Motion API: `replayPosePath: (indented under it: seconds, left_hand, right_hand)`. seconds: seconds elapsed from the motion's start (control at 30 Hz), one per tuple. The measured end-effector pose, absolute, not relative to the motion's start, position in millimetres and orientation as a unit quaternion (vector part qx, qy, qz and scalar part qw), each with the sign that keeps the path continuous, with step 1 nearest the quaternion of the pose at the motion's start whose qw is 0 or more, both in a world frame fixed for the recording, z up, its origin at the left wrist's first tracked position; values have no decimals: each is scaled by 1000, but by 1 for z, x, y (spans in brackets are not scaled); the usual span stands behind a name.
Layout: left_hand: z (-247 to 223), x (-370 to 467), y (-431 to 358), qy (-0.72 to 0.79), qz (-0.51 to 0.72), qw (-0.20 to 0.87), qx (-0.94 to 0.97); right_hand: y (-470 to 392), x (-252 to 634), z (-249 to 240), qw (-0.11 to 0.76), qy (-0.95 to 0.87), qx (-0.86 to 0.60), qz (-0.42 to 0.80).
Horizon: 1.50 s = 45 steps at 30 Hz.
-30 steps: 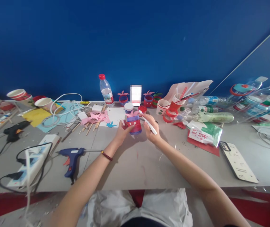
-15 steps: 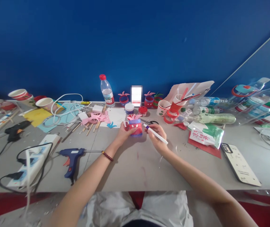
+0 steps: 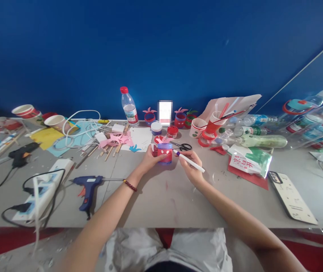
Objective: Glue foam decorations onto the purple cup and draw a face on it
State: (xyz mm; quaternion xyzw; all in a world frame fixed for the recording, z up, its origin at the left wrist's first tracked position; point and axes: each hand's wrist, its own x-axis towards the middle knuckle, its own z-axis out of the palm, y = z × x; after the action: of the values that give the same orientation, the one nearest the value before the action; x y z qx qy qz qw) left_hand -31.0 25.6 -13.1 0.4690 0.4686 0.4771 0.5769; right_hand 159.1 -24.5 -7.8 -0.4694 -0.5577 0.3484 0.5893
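My left hand [image 3: 149, 160] grips a small red craft cup [image 3: 165, 155] with a blue-purple band, white dots and a pink paper top. It stands on the grey table [image 3: 161, 196] in front of me. My right hand [image 3: 191, 168] holds a white marker pen [image 3: 189, 161], whose dark tip points at the cup's right side. Scissors [image 3: 183, 146] lie just behind the pen.
A blue glue gun [image 3: 87, 185], a power strip [image 3: 40, 190] and a black glue gun [image 3: 21, 154] lie at left. Behind are a water bottle [image 3: 129, 107], paint jars [image 3: 156, 128], paper cups [image 3: 197, 128] and pink cut-outs [image 3: 116, 140]. Plastic bottles [image 3: 260, 141] and a phone [image 3: 291, 197] lie at right.
The cup has come down from a tilted, lifted hold to upright on the table. My right hand moved away to the right, with the pen tip now pointing at the cup.
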Motion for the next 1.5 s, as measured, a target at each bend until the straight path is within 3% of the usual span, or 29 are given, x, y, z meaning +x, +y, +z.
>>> replayPosePath:
  seconds: [0.4, 1.5]
  left_hand:
    - [-16, -31, 26, 456, 481, 566, 490]
    - [-1, -30, 21, 482, 455, 565, 492]
  right_hand:
    - [-19, 163, -18, 563, -553, -453, 414]
    - [-20, 163, -11, 527, -579, -468, 410]
